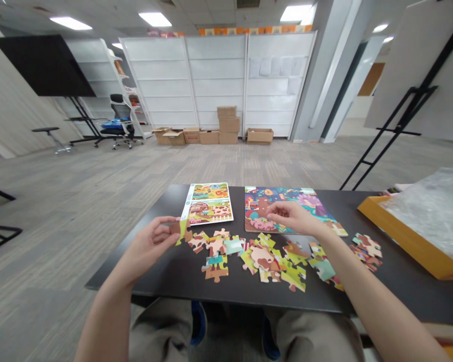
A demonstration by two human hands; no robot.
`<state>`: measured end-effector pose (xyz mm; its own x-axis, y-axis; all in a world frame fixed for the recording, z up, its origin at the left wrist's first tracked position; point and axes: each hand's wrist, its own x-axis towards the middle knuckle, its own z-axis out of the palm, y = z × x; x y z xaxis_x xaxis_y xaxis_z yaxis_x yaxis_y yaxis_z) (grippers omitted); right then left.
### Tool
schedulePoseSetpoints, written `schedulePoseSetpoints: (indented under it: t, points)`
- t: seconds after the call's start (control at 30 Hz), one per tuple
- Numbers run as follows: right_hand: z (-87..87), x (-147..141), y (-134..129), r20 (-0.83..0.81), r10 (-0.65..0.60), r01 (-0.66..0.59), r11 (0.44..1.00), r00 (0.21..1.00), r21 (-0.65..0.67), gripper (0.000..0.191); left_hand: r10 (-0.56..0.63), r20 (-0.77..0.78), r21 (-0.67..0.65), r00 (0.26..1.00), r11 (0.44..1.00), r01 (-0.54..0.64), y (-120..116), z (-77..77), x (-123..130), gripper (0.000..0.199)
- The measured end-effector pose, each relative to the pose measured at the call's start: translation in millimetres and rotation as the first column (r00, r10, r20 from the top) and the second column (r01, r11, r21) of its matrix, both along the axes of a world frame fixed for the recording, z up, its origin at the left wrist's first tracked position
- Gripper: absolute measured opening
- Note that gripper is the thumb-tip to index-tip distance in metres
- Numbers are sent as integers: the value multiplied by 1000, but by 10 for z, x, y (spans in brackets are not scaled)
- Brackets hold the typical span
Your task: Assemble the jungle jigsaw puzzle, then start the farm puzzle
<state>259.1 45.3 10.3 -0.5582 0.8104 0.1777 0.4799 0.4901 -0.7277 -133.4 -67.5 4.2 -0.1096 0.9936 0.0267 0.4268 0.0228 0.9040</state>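
Note:
A brown and green puzzle piece [183, 230] is pinched between the thumb and fingers of my left hand [151, 244], raised over the table's left side. My right hand [290, 215] is over the colourful puzzle board [254, 221], fingers curled together; whether a piece is between them I cannot make out. A picture sheet [211, 203] with farm and animal scenes lies beside the board. In front are many loose pieces, among them a cow-patterned piece [262, 257], a pale blue piece [234, 246] and a piece with teal and brown parts [216, 268].
The black table [166, 281] carries another small pile of pieces [368, 249] at right, partly behind my forearm. A yellow box [407, 244] with clear plastic wrap stands at the right edge. Beyond are an easel [396, 120], cardboard boxes [228, 125] and white shelves [215, 80].

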Motion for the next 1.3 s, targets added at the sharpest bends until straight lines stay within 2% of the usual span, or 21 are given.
schedulePoseSetpoints:
  t: [0.1,0.2,0.3,0.4,0.5,0.57,0.63,0.7,0.77,0.87,0.93,0.97,1.07,1.17,1.3]
  points:
    - [-83,46,83,-117,-111,111,994,987,-3,34,-85,43,39,995,996,83,32,30,255,57]
    - [-114,62,131,-216,-233,224,972,948,-66,39,-196,102,55,975,980,191,78,30,544,46]
    - [-83,47,122,-256,-273,248,960,927,-127,43,-250,183,37,951,968,247,142,12,815,44]
    - [-43,17,71,-256,-210,182,975,944,-131,39,-284,275,68,918,959,276,224,-16,1053,46]
    - [-32,-26,1,-252,-57,13,984,966,-175,37,-256,304,92,918,967,239,327,-68,1272,36]
    - [-42,-63,-42,-245,70,-132,960,967,-249,40,-215,322,91,922,976,196,402,-122,1413,31]
    - [-61,-100,-69,-255,150,-226,926,955,-304,44,-200,352,81,914,980,184,470,-184,1546,28]
    - [-80,-119,-69,-276,142,-230,920,951,-317,41,-208,367,78,907,978,192,526,-242,1658,25]
    - [-92,-102,-38,-282,85,-175,934,956,-310,38,-229,355,85,906,973,213,565,-285,1739,21]
    - [-90,5,54,-253,-9,-55,968,967,-245,39,-263,233,131,936,962,238,588,-310,1797,13]
    - [-87,124,132,-193,-48,9,980,980,-196,40,-233,-12,174,973,957,231,577,-300,1808,11]
    - [-89,191,172,-157,-65,36,983,985,-182,40,-202,-167,192,965,953,233,564,-289,1811,12]
    - [-117,390,283,-48,-103,93,978,993,-188,42,-161,-529,200,833,931,307,513,-249,1825,16]
    - [-164,534,358,47,-125,133,966,991,-223,43,-196,-654,165,731,906,391,468,-225,1843,19]
    - [-233,600,397,104,-123,147,953,987,-264,44,-222,-682,129,696,901,413,433,-228,1847,21]
